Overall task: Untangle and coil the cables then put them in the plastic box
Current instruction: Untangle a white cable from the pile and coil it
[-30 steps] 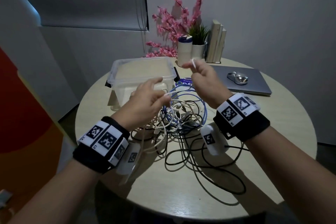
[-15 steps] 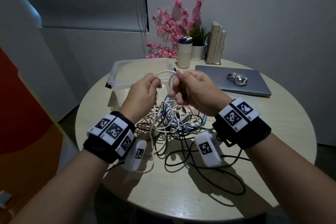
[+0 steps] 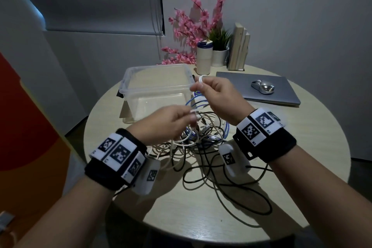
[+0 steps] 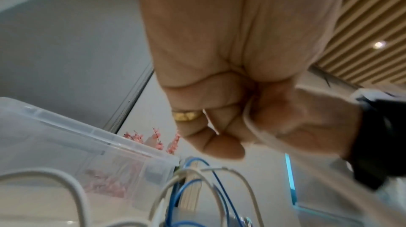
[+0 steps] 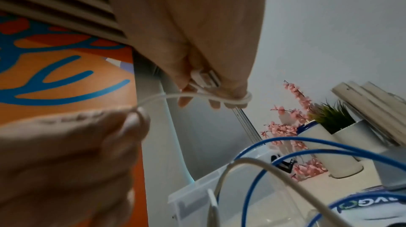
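Both hands are raised over the round counter point(image 3: 261, 197), working one thin white cable point(image 5: 175, 95) between them. The right hand point(image 3: 219, 97) is sitting higher and nearer the far side, its fingers point(image 5: 230, 95) curling round small loops of the white cable wound about the fingertips, with the cable's white plug tucked against the palm in the right wrist view. From there the white cable is running across to the left hand point(image 3: 171, 122), which is pinching it between thumb and fingertips lower down, just above the heap; in the left wrist view its fingers point(image 4: 211, 126) are folding tightly into the palm, a gold ring showing on one of them. The tangled cables point(image 3: 201, 143) are lying in a pile on the counter directly under the hands, white, black and blue strands crossing one another, with black loops trailing toward the near edge. A blue cable point(image 5: 307, 144) is arching up out of the pile beneath the right hand. The clear plastic box point(image 3: 141, 78) is standing open just beyond the pile, to the left of the right hand, and no cable can be seen inside it. Farther back a closed grey laptop point(image 3: 281, 90) is carrying a silver mouse point(image 3: 262, 86), and a white tumbler point(image 3: 203, 58), pink blossoms point(image 3: 193, 24), a small potted plant point(image 3: 220, 46) and upright books point(image 3: 239, 46) are grouped against the wall.
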Tool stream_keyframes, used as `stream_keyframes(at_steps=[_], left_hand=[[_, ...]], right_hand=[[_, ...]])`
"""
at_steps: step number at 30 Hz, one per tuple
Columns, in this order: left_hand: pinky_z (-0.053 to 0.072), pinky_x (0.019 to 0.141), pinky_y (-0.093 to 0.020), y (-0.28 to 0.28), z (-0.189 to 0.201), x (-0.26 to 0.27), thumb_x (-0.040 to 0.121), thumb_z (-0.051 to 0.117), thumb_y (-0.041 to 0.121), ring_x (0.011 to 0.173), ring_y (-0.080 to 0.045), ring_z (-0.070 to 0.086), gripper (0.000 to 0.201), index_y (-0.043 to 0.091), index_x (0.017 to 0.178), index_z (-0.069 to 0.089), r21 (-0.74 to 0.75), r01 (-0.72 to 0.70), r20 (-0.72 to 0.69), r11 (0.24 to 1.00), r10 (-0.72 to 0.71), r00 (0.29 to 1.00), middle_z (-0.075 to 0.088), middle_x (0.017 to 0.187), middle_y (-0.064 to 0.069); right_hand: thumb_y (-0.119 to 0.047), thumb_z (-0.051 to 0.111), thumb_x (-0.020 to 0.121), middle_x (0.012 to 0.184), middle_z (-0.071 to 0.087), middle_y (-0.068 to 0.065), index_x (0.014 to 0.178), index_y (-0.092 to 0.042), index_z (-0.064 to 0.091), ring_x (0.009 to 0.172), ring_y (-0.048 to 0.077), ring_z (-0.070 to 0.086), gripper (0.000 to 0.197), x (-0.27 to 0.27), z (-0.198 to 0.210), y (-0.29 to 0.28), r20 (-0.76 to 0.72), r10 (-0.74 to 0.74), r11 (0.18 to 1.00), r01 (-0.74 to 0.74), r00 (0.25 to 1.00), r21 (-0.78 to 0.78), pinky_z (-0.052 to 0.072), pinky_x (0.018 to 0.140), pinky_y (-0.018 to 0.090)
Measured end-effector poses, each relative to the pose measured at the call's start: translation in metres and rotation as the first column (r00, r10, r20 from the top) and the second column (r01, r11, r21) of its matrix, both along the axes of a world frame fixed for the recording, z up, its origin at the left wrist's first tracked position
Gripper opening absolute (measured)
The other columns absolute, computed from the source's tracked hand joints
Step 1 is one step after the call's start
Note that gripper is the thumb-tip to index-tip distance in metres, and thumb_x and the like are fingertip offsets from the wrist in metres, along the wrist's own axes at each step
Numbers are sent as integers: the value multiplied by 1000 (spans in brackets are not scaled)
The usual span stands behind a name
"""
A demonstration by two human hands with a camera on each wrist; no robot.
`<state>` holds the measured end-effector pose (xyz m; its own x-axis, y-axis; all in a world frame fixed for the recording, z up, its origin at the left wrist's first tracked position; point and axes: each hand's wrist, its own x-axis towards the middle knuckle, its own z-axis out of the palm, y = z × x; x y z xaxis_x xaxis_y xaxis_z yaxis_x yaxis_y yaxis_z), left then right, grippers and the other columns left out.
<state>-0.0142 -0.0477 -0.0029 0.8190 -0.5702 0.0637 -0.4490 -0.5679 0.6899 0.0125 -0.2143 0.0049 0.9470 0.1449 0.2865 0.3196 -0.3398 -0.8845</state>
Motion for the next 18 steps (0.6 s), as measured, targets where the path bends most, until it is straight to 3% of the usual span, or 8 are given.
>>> stream_keyframes(at_steps=[3, 5, 7, 8, 11, 14, 16, 18], left_hand=[[35, 49, -14, 6, 11, 11, 98, 46, 28, 47, 3, 41, 23, 27, 79, 58, -161, -105, 180, 981, 134, 974, 52, 51, 23], [35, 50, -15, 7, 15, 20, 98, 47, 25, 49, 5, 43, 23, 27, 78, 57, -216, -158, 278, 963, 216, 936, 53, 54, 27], [35, 51, -17, 8, 17, 31, 98, 49, 26, 49, 4, 43, 22, 26, 78, 58, -301, -213, 303, 930, 305, 903, 53, 53, 24], [33, 49, -16, 8, 18, 35, 97, 50, 27, 48, 4, 42, 21, 26, 78, 59, -340, -236, 291, 910, 341, 894, 51, 51, 23], [28, 45, -14, 11, 13, 43, 96, 51, 28, 46, 3, 40, 21, 24, 79, 62, -345, -281, 293, 895, 387, 874, 48, 47, 18], [30, 47, -18, 11, -1, 39, 98, 47, 32, 48, -3, 39, 24, 22, 85, 65, -207, -301, 292, 931, 352, 889, 44, 51, 11], [32, 50, -26, 11, -13, 34, 99, 44, 34, 49, -9, 39, 26, 21, 89, 64, -85, -299, 274, 951, 311, 910, 43, 53, 9], [35, 53, -27, 8, -23, 29, 99, 43, 35, 54, -11, 45, 28, 18, 95, 64, 37, -252, 272, 967, 233, 934, 49, 57, 7]], right_hand=[[-23, 46, 98, 95, 69, 23, 93, -9, 67, 91, 46, 62, 25, -4, -2, 2, -48, 51, 989, -57, 998, -137, 47, 85, 61], [-22, 40, 100, 76, 69, 13, 91, -8, 62, 78, 50, 63, 27, -6, -3, 3, -119, 119, 991, -126, 986, -49, 46, 84, 65], [-21, 35, 103, 65, 58, 14, 90, -5, 58, 56, 25, 59, 31, -8, -3, 4, -165, 193, 978, -175, 967, 117, 48, 71, 48], [-22, 35, 103, 60, 52, 10, 88, -3, 58, 48, 14, 49, 34, -9, -2, 4, -167, 221, 967, -193, 961, 166, 44, 63, 40], [-27, 39, 101, 42, 35, -10, 76, -3, 56, 40, 8, 29, 39, -10, -2, 3, -159, 292, 945, -259, 943, 201, 33, 56, 30], [-24, 35, 103, 42, 39, -5, 67, -9, 48, 39, 9, 29, 41, -9, 3, 0, -151, 321, 890, -243, 935, 385, 27, 45, 22], [-24, 32, 103, 49, 54, 3, 70, -10, 47, 40, 12, 40, 39, -8, 10, -1, -127, 300, 838, -197, 945, 509, 30, 43, 21], [-24, 30, 103, 68, 68, 12, 74, -8, 46, 47, 16, 57, 37, -7, 15, -1, -108, 300, 763, -171, 948, 623, 39, 45, 21]])
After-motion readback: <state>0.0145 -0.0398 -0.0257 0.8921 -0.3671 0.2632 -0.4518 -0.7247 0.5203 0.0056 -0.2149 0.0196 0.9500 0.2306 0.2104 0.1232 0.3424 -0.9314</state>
